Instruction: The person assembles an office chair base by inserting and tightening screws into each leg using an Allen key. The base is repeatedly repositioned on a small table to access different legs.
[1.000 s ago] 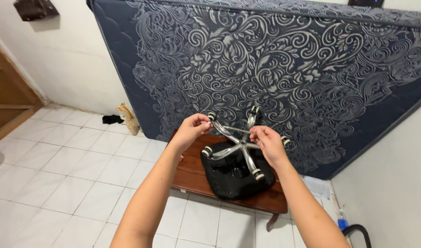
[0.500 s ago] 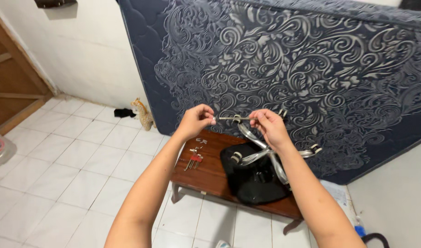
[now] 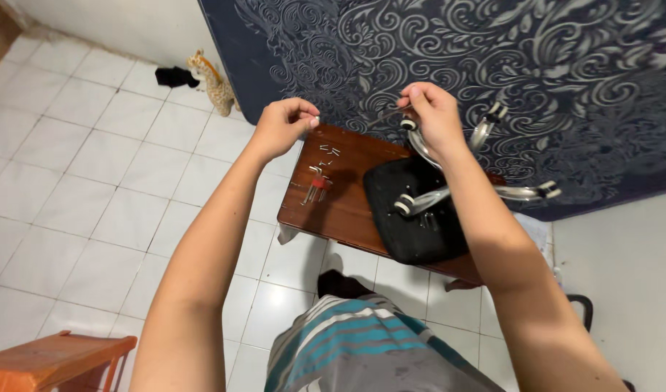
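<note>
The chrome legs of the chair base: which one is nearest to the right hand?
The curved leg just under the right hand; the other legs spread away right and downward.

Both arms stretched forward, left hand (image 3: 280, 128) loosely fisted, right hand (image 3: 436, 114) fingers pinched

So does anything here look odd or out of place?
Yes: a black padded chair seat lies upside down on the low brown wooden table, its chrome star base pointing up. Small loose screws lie scattered beside it.
</note>
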